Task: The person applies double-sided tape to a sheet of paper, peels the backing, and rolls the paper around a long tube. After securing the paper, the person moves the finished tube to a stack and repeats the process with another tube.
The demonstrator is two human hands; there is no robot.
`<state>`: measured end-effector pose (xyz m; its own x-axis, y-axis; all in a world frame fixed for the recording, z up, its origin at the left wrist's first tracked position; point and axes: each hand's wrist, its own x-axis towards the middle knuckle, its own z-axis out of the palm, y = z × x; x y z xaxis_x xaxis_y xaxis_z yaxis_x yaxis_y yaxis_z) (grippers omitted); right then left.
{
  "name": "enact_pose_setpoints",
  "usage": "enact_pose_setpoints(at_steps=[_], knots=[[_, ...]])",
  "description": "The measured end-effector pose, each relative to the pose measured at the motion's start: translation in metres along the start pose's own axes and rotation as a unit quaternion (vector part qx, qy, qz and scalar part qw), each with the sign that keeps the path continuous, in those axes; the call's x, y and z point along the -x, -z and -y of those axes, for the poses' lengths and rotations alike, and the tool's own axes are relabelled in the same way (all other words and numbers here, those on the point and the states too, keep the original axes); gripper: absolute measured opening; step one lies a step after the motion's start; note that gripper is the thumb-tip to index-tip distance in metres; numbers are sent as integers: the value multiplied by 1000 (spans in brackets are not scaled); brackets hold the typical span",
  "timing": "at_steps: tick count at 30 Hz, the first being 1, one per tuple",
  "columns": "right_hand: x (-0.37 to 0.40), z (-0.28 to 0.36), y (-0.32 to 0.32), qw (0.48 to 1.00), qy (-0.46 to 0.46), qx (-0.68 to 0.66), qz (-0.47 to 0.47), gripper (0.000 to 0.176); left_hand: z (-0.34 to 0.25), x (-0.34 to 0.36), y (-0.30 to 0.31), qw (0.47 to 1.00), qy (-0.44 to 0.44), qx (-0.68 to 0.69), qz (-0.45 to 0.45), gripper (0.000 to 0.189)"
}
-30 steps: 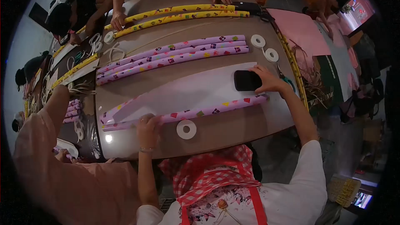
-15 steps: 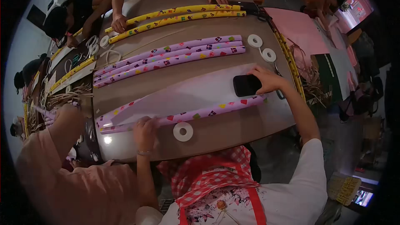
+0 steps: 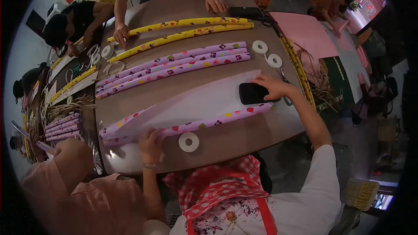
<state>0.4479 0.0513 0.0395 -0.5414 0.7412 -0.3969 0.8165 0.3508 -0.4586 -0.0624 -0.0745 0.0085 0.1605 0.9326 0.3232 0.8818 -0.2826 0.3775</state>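
A sheet of lilac patterned wrapping paper lies white side up, its near edge rolled into a tube. Toward the tube's left end, my left hand has its fingers bent over the paper, pressing on it. My right hand grips a black rounded rectangular block, which rests on the sheet near its right end. Close to my left hand, a white tape roll lies flat in front of the tube.
Lilac tubes and yellow tubes lie farther back on the table. Two tape rolls and scissors are at the right. A co-worker's hands are across the table. Another person's pink sleeve is at my left.
The view has shifted slightly. Both my hands keep their places on the paper and the black block. At left, the neighbour's arm has moved down, revealing stacked lilac tubes.
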Motion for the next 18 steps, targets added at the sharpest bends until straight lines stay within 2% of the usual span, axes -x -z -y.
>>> enact_pose_setpoints(at_steps=[11,13,14,15,17,18], knots=[[0,8,1,1000,10,-4,3,79,1,2,0,1000,-9,5,-19,29],[4,10,5,997,21,20,-75,68,-3,-2,1,999,-21,21,-45,28],[4,2,6,990,32,-65,-118,58,-7,-3,5,999,-12,28,-28,27],[0,-7,10,991,35,-64,-116,58,-5,-3,5,999,-9,27,-29,27],[-12,-31,23,958,-207,-102,-170,53,-2,-2,2,999,-17,23,-29,27],[-13,-38,31,945,-261,-50,-190,54,-4,-2,3,999,-15,22,-29,28]])
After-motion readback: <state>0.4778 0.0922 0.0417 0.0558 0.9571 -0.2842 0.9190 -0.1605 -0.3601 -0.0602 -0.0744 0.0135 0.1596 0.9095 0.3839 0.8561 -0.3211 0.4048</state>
